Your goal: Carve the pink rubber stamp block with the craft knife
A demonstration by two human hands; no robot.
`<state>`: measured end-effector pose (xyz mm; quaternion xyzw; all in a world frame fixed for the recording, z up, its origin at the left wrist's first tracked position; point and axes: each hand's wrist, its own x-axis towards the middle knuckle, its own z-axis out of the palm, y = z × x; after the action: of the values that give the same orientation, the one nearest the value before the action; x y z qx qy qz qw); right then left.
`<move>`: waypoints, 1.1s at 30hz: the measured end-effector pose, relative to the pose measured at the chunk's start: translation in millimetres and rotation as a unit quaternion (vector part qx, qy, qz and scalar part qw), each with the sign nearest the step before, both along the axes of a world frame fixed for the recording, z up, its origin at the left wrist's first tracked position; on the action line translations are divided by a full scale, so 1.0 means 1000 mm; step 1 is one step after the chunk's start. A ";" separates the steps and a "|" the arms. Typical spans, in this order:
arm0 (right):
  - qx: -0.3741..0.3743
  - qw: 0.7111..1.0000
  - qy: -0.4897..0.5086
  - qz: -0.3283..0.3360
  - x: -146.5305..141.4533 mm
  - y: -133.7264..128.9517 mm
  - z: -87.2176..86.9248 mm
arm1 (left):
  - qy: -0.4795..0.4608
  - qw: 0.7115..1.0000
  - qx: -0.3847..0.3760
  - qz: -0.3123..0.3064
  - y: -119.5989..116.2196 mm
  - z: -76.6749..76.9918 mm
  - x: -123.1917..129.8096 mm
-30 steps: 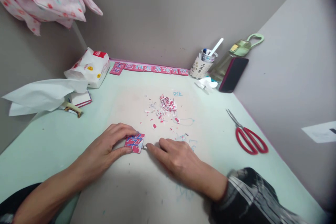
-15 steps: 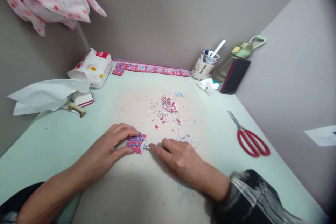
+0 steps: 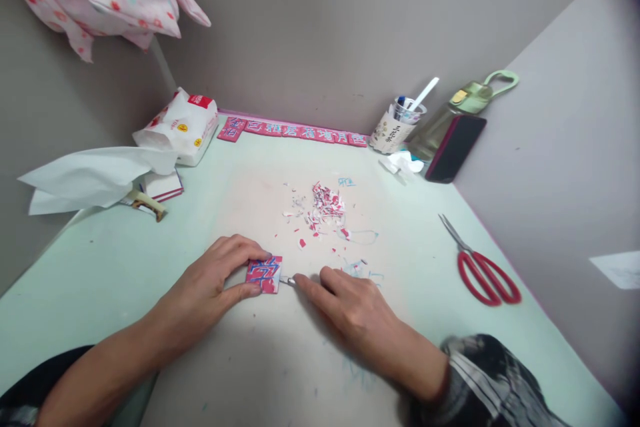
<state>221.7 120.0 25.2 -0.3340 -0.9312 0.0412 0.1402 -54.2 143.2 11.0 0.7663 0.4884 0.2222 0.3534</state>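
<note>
A small red paper square (image 3: 265, 273) with blue drawn lines lies flat on the pale green table (image 3: 100, 260). My left hand (image 3: 213, 287) pins it down, thumb and fingers at its left and lower edges. My right hand (image 3: 353, 310) lies just to its right, fingers closed on a thin craft knife (image 3: 289, 280) whose metal tip touches the square's right edge. Most of the tool is hidden under the fingers.
A pile of red and white paper scraps (image 3: 323, 207) lies beyond the hands. Red scissors (image 3: 480, 267) rest at the right. A row of red cut squares (image 3: 293, 130) lines the back wall, with a pen cup (image 3: 395, 128), bottle (image 3: 453, 113), phone (image 3: 455, 147) and tissue pack (image 3: 183, 125).
Both hands keep their grip on the square and the knife. The view has drifted slightly, with the knife tip staying at the square's right edge.
</note>
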 end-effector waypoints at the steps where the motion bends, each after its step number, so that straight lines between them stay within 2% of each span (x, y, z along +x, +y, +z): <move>1: 0.001 1.000 0.000 -0.002 -0.001 0.000 0.000 | 0.002 1.000 0.002 0.004 -0.001 0.001 0.001; 12: -0.008 1.000 0.005 -0.013 -0.002 -0.003 -0.001 | 0.017 0.999 0.005 0.037 -0.005 0.004 0.006; 19: 0.002 1.000 0.004 -0.017 -0.007 -0.002 -0.001 | 0.012 0.993 -0.038 0.107 -0.008 0.007 0.011; 33: 0.010 1.000 0.005 -0.009 -0.002 0.007 -0.002 | 0.007 0.996 -0.030 0.085 -0.007 0.004 0.008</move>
<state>219.6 126.7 23.5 -0.3411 -0.9276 0.0322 0.1490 -46.5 136.3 14.6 0.7126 0.5607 0.2315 0.3523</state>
